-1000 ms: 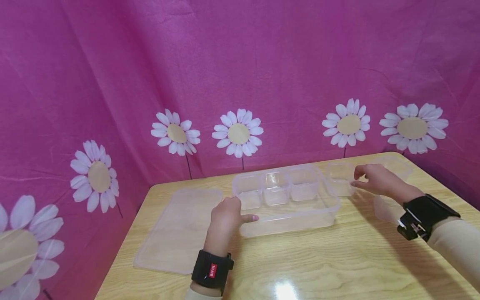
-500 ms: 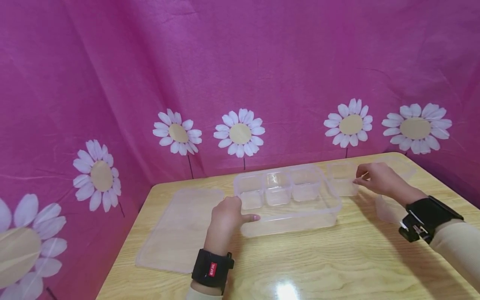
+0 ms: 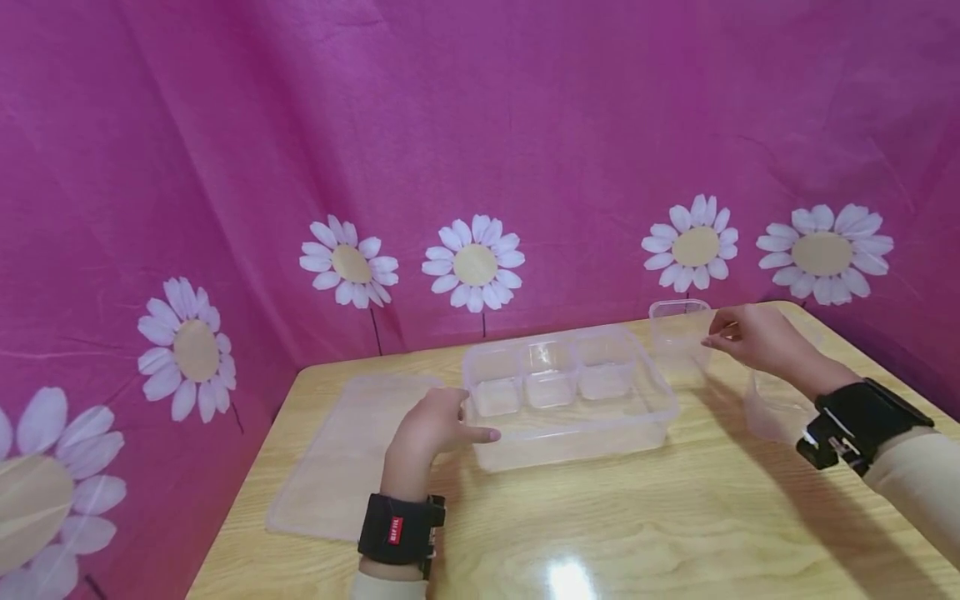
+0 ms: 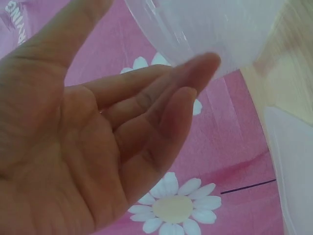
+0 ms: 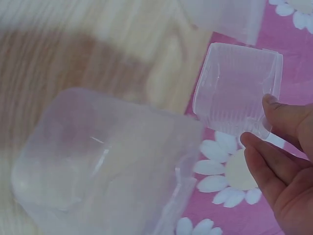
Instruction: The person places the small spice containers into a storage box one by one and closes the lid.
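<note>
My right hand [image 3: 761,337] pinches the rim of a small clear plastic container [image 5: 239,83] between thumb and fingers. It holds the container [image 3: 678,329] above the table's far right part. My left hand [image 3: 427,429] is at the left front corner of a large clear plastic box [image 3: 573,450], its thumb out and its fingers loosely bent, holding nothing. In the left wrist view, a gap shows between the palm and the box [image 4: 205,29]. Several small square containers [image 3: 498,396] sit in the back left of the box; its right and front parts hold none.
A flat translucent lid [image 3: 330,475] lies on the wooden table [image 3: 675,533] left of the box. Another clear container [image 5: 102,156] stands below my right wrist, partly hidden in the head view. A pink flowered cloth [image 3: 570,150] hangs behind the table.
My right hand has taken hold of the small container and raised it off the table. My left hand has shifted slightly left, away from the box.
</note>
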A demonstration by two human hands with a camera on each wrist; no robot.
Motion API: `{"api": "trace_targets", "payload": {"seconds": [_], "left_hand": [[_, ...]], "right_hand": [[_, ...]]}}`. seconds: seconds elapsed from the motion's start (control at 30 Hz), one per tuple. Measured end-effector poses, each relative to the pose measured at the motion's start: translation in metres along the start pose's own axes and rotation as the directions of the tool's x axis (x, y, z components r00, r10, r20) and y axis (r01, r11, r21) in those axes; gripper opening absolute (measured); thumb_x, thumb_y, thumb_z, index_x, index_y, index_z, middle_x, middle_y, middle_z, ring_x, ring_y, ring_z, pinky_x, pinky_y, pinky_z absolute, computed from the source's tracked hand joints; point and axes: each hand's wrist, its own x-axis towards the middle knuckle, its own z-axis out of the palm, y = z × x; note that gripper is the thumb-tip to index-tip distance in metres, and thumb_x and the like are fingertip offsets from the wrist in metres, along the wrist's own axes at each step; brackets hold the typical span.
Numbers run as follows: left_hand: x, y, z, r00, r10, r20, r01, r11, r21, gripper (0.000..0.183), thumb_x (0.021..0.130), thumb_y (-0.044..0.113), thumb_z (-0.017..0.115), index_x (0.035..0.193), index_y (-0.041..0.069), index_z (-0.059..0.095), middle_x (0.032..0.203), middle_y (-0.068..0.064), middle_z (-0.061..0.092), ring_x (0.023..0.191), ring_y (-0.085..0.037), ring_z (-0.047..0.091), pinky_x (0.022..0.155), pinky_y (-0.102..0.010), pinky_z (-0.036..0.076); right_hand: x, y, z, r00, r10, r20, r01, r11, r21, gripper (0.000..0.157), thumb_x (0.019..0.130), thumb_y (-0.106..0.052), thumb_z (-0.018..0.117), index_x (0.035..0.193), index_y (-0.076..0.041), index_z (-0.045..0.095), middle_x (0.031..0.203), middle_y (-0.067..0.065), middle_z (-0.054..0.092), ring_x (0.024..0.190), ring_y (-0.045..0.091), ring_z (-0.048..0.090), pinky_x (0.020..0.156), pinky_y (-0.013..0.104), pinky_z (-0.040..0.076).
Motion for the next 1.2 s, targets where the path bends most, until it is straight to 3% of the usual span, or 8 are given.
{"api": "trace_targets", "payload": {"seconds": [0.2,0.5,0.97,1.2], "left_hand": [[0.001,-0.003,-0.001,1.0,0.017,0.005,-0.017,1.0,0.004,0.083,0.065,0.045,0.079,0.13,0.002,0.051,0.089,-0.01,0.063,0.08,-0.022,0.056,0.073,-0.041,0.052],[0.007,0.004,0.01,0.997,0.059,-0.043,-0.06,0.998,-0.032,0.059,0.066,0.045,0.078,0.105,0.004,0.059,0.08,-0.007,0.061,0.074,-0.021,0.054,0.065,-0.039,0.047],[0.011,0.013,0.019,0.995,0.034,-0.096,-0.039,0.998,-0.046,0.056,0.065,0.047,0.078,0.099,0.006,0.059,0.068,-0.003,0.055,0.066,-0.019,0.051,0.057,-0.033,0.039],[0.013,0.017,0.023,0.991,0.034,-0.127,-0.032,0.999,0.016,0.054,0.063,0.051,0.078,0.088,0.007,0.058,0.062,-0.001,0.044,0.059,-0.017,0.045,0.052,-0.032,0.035]], "right_hand": [[0.007,-0.01,-0.01,0.999,-0.018,-0.048,0.017,1.0,-0.015,0.013,0.073,-0.01,0.075,0.075,0.0,0.067,0.072,0.019,0.072,0.068,0.032,0.068,0.062,0.053,0.056],[0.015,-0.022,-0.018,0.994,-0.036,-0.105,0.032,0.999,-0.04,0.015,0.071,-0.012,0.078,0.075,-0.001,0.068,0.073,0.019,0.072,0.071,0.033,0.068,0.066,0.054,0.056],[0.022,-0.047,-0.034,0.989,-0.051,-0.139,0.048,0.998,-0.03,0.016,0.072,-0.013,0.076,0.079,-0.002,0.068,0.073,0.018,0.072,0.072,0.033,0.069,0.068,0.054,0.055],[0.026,-0.066,-0.034,0.985,-0.088,-0.145,0.092,0.996,0.016,0.012,0.072,-0.012,0.076,0.076,-0.004,0.068,0.072,0.015,0.072,0.073,0.031,0.069,0.068,0.053,0.057]]}}
